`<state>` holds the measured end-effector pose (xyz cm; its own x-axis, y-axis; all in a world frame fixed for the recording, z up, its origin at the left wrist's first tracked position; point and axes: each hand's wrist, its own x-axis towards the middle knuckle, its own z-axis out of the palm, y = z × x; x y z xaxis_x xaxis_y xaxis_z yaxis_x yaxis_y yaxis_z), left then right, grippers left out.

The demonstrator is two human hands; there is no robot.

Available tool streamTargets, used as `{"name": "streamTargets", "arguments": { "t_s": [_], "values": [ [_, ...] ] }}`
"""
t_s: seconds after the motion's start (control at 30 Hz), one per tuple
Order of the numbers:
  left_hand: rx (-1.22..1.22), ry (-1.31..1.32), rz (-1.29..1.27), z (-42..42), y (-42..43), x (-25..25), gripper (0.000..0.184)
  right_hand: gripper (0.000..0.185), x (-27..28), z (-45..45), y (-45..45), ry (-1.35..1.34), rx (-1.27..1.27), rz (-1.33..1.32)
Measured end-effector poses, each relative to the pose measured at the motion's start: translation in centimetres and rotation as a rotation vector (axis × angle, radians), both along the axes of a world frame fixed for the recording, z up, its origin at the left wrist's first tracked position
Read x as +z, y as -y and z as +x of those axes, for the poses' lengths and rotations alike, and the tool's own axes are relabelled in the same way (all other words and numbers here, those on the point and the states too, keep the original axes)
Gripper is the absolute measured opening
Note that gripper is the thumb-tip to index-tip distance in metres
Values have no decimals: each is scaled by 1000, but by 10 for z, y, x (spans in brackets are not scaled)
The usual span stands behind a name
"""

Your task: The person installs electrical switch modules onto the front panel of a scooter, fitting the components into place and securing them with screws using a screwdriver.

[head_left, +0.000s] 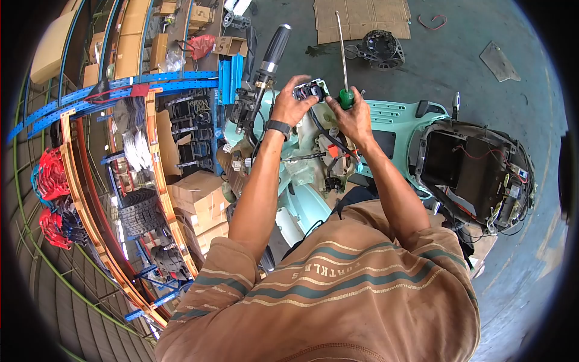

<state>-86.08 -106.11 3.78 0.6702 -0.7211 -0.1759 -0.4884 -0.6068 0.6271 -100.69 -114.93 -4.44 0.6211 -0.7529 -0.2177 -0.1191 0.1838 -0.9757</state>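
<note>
My left hand (291,107) is closed around a small black-and-white housing with parts showing inside it (311,90), held up over the front of a mint-green scooter body (295,202). Closed on a screwdriver, my right hand (354,120) sits just right of that housing. The screwdriver (346,98) has a green handle, and its long metal shaft points up and away from me. A dark cable runs down from near the hands into the opened scooter front. Left of my left hand rises a handlebar with a black grip (277,48).
Cardboard (362,21) and a black-and-grey wheel hub (383,49) lie on the floor ahead. To the right is the scooter's opened rear section (473,172) with loose wires. Racks with blue beams (139,82), cartons (199,196) and tyres (141,212) stand at the left.
</note>
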Motion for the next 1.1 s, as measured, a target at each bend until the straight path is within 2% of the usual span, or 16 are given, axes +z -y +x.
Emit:
{"name": "streamTargets", "arguments": {
  "t_s": [0.07,0.17,0.27,0.4,0.53,0.63,0.7,0.77,0.83,0.87,0.9,0.97,1.0,1.1],
  "values": [
    [-102,44,150,0,11,13,55,60,1,2,0,-4,0,-6],
    [-18,24,219,-5,19,21,50,58,13,-2,1,-9,-35,-56],
    [-56,127,150,-8,16,16,48,58,12,1,7,-31,45,-36],
    [-98,200,139,-7,13,13,48,56,15,2,4,-26,-22,-47],
    [-98,191,147,-3,8,7,41,52,13,4,8,-52,-4,-33],
    [-99,149,48,-2,-8,-2,38,46,17,0,13,-59,78,25],
    [256,-286,-269,-9,-20,-7,43,42,12,2,15,-66,137,48],
    [231,-342,-272,-3,-30,-12,45,42,12,1,15,-65,135,56],
    [331,-697,-509,-5,-34,-14,47,42,10,1,14,-63,135,58],
    [312,-685,-478,-20,-29,-1,57,42,8,2,13,-55,126,67],
    [310,-686,-472,-17,-31,-4,57,42,7,3,12,-45,116,76],
    [165,-583,-357,-13,-38,-5,74,41,7,4,12,-59,128,70],
    [34,-365,-226,-14,-40,3,86,40,8,4,13,-70,136,55],
    [3,-342,-210,-14,-42,4,89,37,11,6,11,18,40,-5]
  ]
}}
